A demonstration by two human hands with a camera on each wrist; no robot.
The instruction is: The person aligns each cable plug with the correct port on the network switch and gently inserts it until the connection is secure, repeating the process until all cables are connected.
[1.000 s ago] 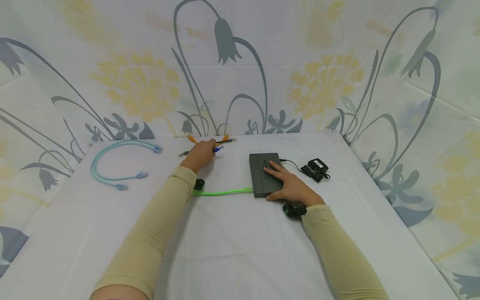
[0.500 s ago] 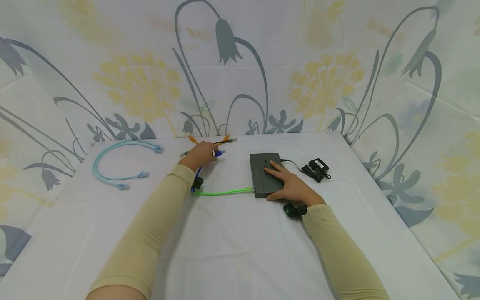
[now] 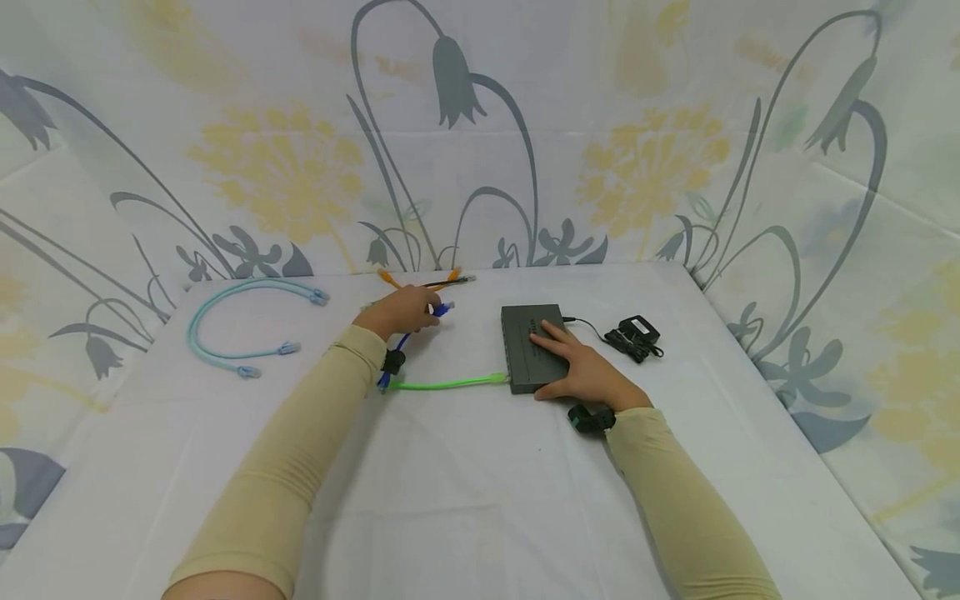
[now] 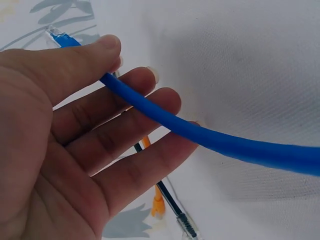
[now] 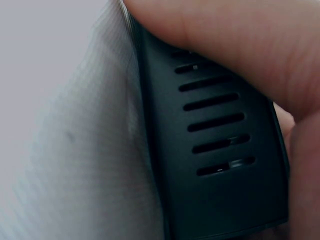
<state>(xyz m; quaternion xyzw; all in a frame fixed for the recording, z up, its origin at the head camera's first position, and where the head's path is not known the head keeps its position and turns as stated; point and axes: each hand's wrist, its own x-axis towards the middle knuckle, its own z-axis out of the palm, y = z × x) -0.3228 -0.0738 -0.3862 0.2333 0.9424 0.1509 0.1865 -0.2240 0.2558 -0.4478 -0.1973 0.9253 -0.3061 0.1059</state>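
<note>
A blue network cable [image 3: 406,340] is pinched between thumb and fingertips of my left hand [image 3: 397,310], close behind one clear plug. In the left wrist view the blue cable [image 4: 250,150] crosses in front of the other fingers. Its far plug end lies near the left wrist, beside a bright green cable [image 3: 450,385]. That green cable runs into the left side of a dark grey network switch [image 3: 521,350]. My right hand [image 3: 581,371] rests on the switch, fingers spread straight over its top. In the right wrist view, the thumb [image 5: 225,45] lies along the slotted side.
Behind the left hand lie an orange cable [image 3: 454,274] and a black cable [image 3: 448,282], partly hidden. Light blue cables [image 3: 197,325] curve at the left. A black power adapter [image 3: 637,331] with bundled cord sits right of the switch. Flowered cloth hangs along the back.
My left hand has shifted slightly nearer with the blue cable, and more of that cable now shows beside the wrist. The right hand and the switch stay put.
</note>
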